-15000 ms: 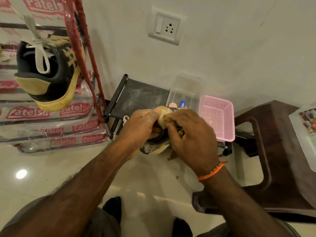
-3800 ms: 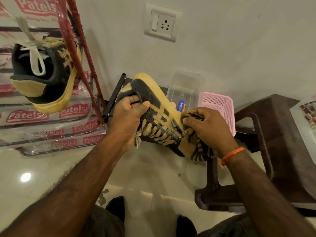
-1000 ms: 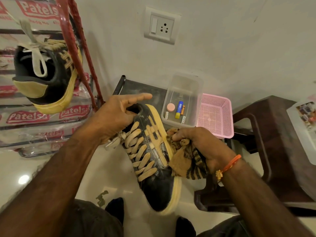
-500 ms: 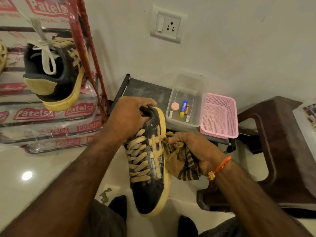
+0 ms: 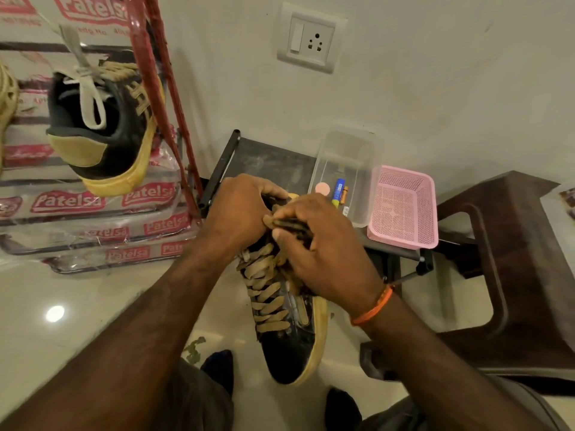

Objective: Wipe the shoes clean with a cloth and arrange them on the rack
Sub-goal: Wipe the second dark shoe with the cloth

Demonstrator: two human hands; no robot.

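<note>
A black sneaker (image 5: 287,340) with a yellow sole and tan laces hangs in front of me, toe pointing toward me. My left hand (image 5: 239,209) grips its heel end. My right hand (image 5: 320,253) holds a brown striped cloth (image 5: 284,223) bunched against the shoe's upper near the tongue; most of the cloth is hidden under the fingers. The matching sneaker (image 5: 105,126) sits heel-out on the shoe rack (image 5: 161,98) at the left, its white lace hanging loose.
A low dark table (image 5: 267,157) carries a clear plastic box (image 5: 348,163) with small items and a pink mesh basket (image 5: 404,206). A dark brown stool (image 5: 513,275) stands at the right. A wall socket (image 5: 311,42) is above. Glossy floor lies below.
My right hand has moved with the cloth from the shoe's right side up onto the upper near the tongue. The left hand keeps its grip at the heel.
</note>
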